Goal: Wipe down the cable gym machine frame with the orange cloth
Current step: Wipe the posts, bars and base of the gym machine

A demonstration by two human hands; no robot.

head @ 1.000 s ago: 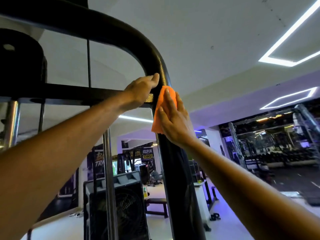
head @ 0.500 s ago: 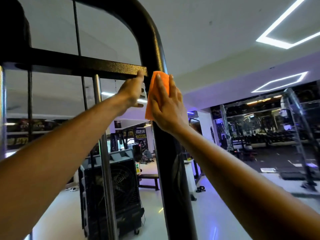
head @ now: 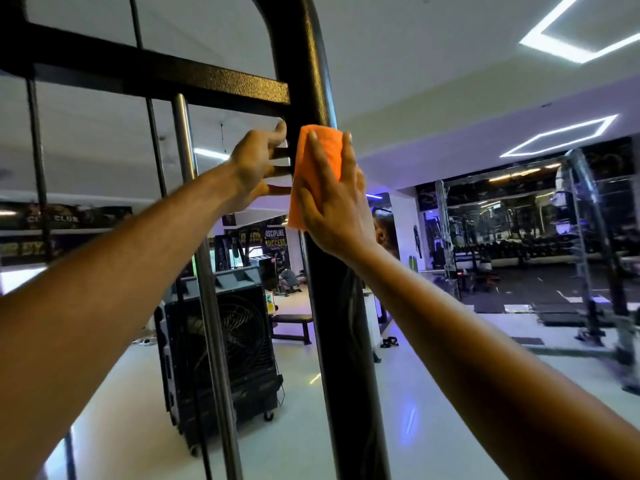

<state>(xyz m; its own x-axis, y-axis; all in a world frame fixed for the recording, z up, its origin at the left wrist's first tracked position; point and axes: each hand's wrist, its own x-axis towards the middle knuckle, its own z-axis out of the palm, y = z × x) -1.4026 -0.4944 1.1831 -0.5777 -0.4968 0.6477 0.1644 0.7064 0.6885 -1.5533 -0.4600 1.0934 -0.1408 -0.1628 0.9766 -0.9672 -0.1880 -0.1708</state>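
Note:
The black frame of the cable machine fills the middle of the head view, with a thick upright post (head: 341, 341) and a horizontal crossbar (head: 207, 81) joining it from the left. My right hand (head: 332, 206) presses the folded orange cloth (head: 320, 157) flat against the post, just below the crossbar joint. My left hand (head: 258, 168) reaches the left side of the same post, fingers spread and wrapping behind it, partly hidden by the cloth. The post's top curves out of view.
A chrome guide rod (head: 204, 271) and thin cables (head: 156, 140) run vertically left of the post. Behind them stands a black floor fan unit (head: 221, 355) on wheels. A bench (head: 292, 322) sits further back, and racks (head: 595, 254) stand at the right.
My right hand has slid the orange cloth down the post, from the curved top to below the crossbar. My left hand has come down with it, from above the crossbar to beneath it.

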